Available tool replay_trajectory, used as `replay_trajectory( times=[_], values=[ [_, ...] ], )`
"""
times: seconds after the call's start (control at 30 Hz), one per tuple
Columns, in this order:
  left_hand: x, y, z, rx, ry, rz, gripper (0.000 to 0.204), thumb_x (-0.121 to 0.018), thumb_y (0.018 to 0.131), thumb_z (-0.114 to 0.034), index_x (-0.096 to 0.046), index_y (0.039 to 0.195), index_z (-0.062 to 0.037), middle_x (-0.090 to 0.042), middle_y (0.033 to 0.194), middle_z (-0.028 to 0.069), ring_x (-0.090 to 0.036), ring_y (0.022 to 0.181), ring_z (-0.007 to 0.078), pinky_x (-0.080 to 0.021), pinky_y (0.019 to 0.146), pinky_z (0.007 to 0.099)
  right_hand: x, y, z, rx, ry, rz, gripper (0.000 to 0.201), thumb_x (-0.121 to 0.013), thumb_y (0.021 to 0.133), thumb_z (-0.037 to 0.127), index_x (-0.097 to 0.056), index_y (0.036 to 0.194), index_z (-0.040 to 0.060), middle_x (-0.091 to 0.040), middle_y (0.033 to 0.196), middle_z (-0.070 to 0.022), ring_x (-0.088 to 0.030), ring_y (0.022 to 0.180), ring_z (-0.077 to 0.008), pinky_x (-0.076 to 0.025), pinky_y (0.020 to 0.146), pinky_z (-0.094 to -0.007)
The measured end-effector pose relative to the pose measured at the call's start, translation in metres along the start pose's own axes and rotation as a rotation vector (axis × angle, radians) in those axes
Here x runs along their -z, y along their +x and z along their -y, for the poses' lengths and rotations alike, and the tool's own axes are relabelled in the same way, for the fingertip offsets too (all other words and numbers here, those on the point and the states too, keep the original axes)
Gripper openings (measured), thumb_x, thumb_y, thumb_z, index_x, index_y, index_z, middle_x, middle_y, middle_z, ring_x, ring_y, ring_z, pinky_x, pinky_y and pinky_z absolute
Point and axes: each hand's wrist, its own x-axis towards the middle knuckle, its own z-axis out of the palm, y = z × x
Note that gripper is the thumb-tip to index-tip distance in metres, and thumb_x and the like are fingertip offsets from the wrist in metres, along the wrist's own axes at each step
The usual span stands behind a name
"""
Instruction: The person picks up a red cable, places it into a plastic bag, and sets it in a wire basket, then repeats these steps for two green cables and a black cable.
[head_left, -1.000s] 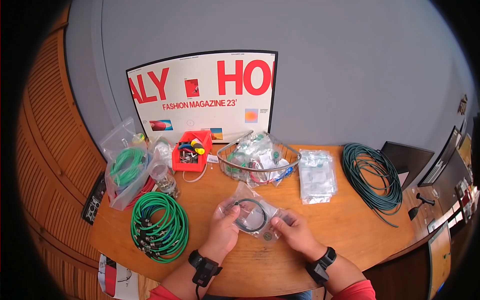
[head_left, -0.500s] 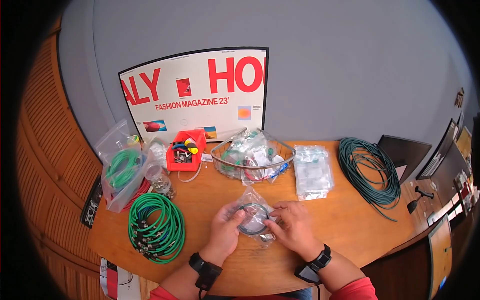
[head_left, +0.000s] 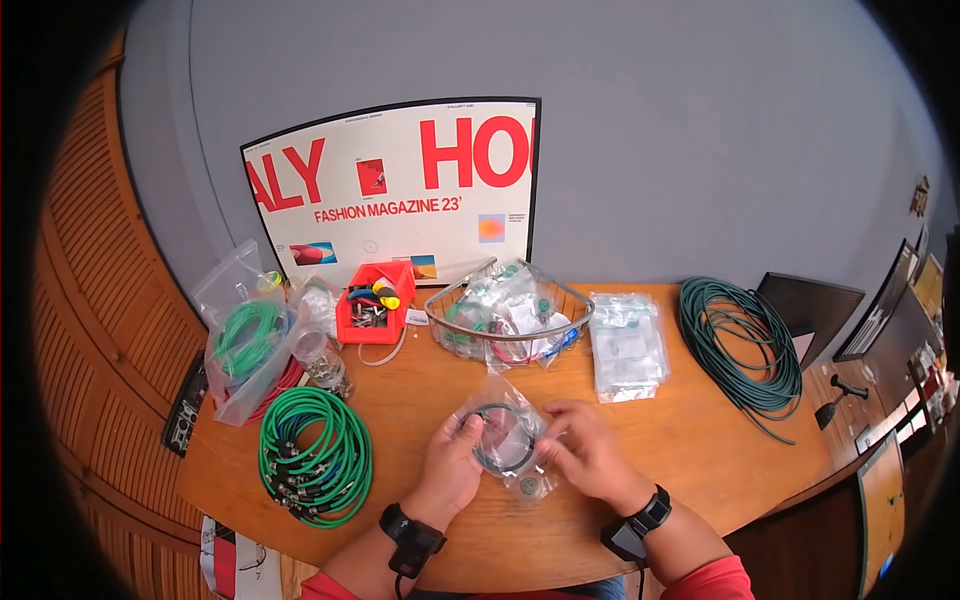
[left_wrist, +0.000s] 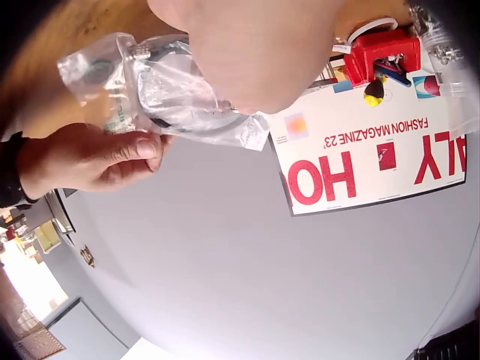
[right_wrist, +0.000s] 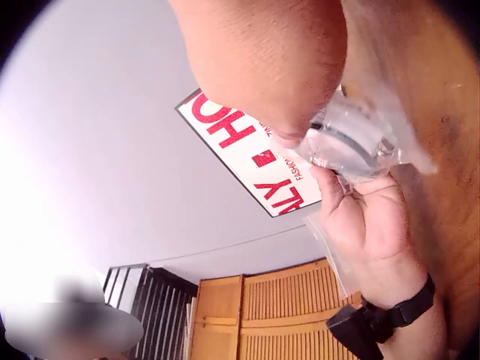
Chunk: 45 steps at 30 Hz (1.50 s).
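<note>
A clear plastic bag [head_left: 512, 425] with a coiled dark cable [head_left: 519, 464] inside is held up over the middle of the table. My left hand [head_left: 452, 468] grips the bag's left side, thumb on top near the coil. My right hand [head_left: 588, 455] pinches the right edge between thumb and fingers, as the left wrist view also shows with that hand [left_wrist: 112, 157] at the plastic. A small round green mark [head_left: 528, 486] shows on the bag's lower corner. In the right wrist view the left hand [right_wrist: 371, 217] supports the bag from below.
Coiled green cables [head_left: 315, 455] lie left, near a bag of green cable [head_left: 245, 335] and a jar [head_left: 318, 358]. Behind stand a red bin [head_left: 400, 290], a wire basket [head_left: 510, 337] of bagged items and a monitor [head_left: 400, 150]. Stacked clear bags [head_left: 628, 350] and a dark cable coil [head_left: 740, 350] lie right.
The right hand moved from the bag's lower right corner up along its right edge, fingers shifting on the plastic. The left hand keeps its hold. The head view turned slightly right.
</note>
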Motion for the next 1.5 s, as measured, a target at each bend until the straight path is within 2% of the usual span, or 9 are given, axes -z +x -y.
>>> replay_trajectory(
  times=[0.07,0.2,0.3,0.43,0.7,0.87,1.17,1.33,1.5],
  values=[
    [0.003,0.001,-0.002,-0.010,-0.052,-0.011,0.034,-0.059,0.101,-0.015,-0.055,0.131,-0.0015,-0.066,0.117,0.0095,-0.065,0.110,0.0222,-0.051,0.100,0.0391,-0.007,-0.006,-0.008,-0.349,0.350,-0.096,0.037,-0.071,0.095,0.026,-0.056,0.118,0.0008,-0.064,0.121,-0.0158,-0.062,0.105,-0.0198,-0.051,0.089,-0.0322],
    [-0.007,-0.001,-0.014,-0.029,-0.120,0.033,0.035,-0.056,0.100,-0.011,-0.053,0.134,-0.0020,-0.065,0.119,0.0103,-0.064,0.112,0.0230,-0.050,0.102,0.0404,-0.007,-0.004,-0.006,-0.608,0.910,0.001,0.044,-0.071,0.096,0.027,-0.051,0.122,-0.0024,-0.062,0.115,-0.0082,-0.059,0.102,-0.0140,-0.049,0.089,-0.0280],
    [-0.015,-0.003,-0.017,-0.040,-0.147,0.055,0.036,-0.055,0.100,-0.010,-0.052,0.134,-0.0013,-0.064,0.120,0.0111,-0.063,0.114,0.0238,-0.049,0.103,0.0413,-0.012,-0.007,-0.006,-0.641,0.783,0.260,0.045,-0.070,0.097,0.026,-0.051,0.126,-0.0022,-0.061,0.116,-0.0071,-0.057,0.105,-0.0125,-0.048,0.090,-0.0271],
    [-0.010,-0.003,-0.008,-0.050,-0.126,0.015,0.035,-0.056,0.099,-0.008,-0.052,0.133,0.0002,-0.065,0.118,0.0128,-0.063,0.114,0.0256,-0.049,0.103,0.0426,-0.016,0.001,0.012,-0.594,0.951,0.184,0.033,-0.067,0.099,0.020,-0.056,0.123,0.0005,-0.063,0.107,-0.0027,-0.057,0.095,-0.0083,-0.048,0.081,-0.0265],
    [0.018,0.007,0.009,0.058,0.294,0.000,0.025,-0.061,0.098,-0.003,-0.055,0.122,0.0018,-0.067,0.114,0.0101,-0.064,0.102,0.0145,-0.053,0.091,0.0301,-0.017,-0.003,-0.025,-0.553,0.751,-0.026,0.017,-0.065,0.098,0.015,-0.062,0.108,0.0011,-0.066,0.083,-0.0008,-0.058,0.072,-0.0108,-0.049,0.066,-0.0281],
    [0.016,0.008,0.014,0.098,0.312,0.065,0.025,-0.061,0.098,-0.002,-0.055,0.121,0.0031,-0.067,0.112,0.0106,-0.065,0.098,0.0132,-0.055,0.086,0.0277,-0.002,-0.003,-0.029,-0.521,0.037,0.080,0.029,-0.071,0.092,0.028,-0.061,0.094,0.0007,-0.061,0.072,-0.0160,-0.061,0.065,-0.0253,-0.049,0.062,-0.0381],
    [0.014,0.005,0.011,0.133,0.386,0.035,0.035,-0.062,0.098,-0.009,-0.050,0.129,0.0033,-0.065,0.118,0.0128,-0.066,0.098,0.0150,-0.055,0.086,0.0299,0.011,0.003,-0.015,-0.446,-0.039,0.001,0.024,-0.070,0.093,0.023,-0.061,0.096,0.0008,-0.063,0.072,-0.0150,-0.060,0.063,-0.0250,-0.048,0.060,-0.0373],
    [0.029,0.012,0.024,0.148,0.556,0.143,0.042,-0.061,0.100,-0.014,-0.044,0.134,0.0035,-0.062,0.121,0.0166,-0.068,0.100,0.0221,-0.056,0.083,0.0318,0.029,0.025,-0.033,-0.416,0.084,-0.213,0.023,-0.069,0.096,0.020,-0.055,0.088,0.0021,-0.054,0.069,-0.0031,-0.050,0.065,-0.0089,-0.045,0.058,-0.0297],
    [0.027,0.009,0.028,-0.005,0.864,0.212,0.041,-0.061,0.097,-0.014,-0.048,0.130,0.0057,-0.067,0.117,0.0165,-0.069,0.097,0.0191,-0.056,0.084,0.0311,0.061,0.111,-0.056,-0.257,-0.082,-0.222,0.026,-0.067,0.095,0.023,-0.056,0.096,-0.0012,-0.060,0.075,-0.0093,-0.058,0.067,-0.0188,-0.048,0.061,-0.0352]
  ],
)
